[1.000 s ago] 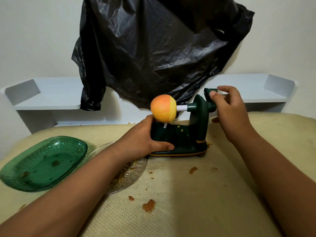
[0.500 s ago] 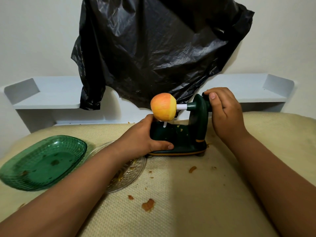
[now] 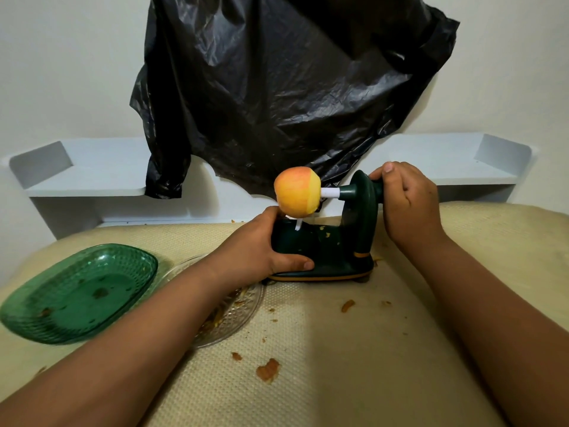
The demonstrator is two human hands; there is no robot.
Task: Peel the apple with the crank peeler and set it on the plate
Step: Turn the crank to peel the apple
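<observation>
On the cream mat | apple (image 3: 296,192) skewered on crank peeler (image 3: 335,241), skin mostly on | left hand (image 3: 261,251) clamps base | right hand (image 3: 406,204) wraps crank, seemingly | flesh wet, slippery, bruisable: lift by its ends | green plate (image 3: 77,291) left.

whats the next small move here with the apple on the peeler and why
Probably keep turning the crank: the apple sits on the peeler's prong with reddish skin showing on its left part, so peeling looks unfinished. The right hand grips the handle and the left hand braces the base.
</observation>
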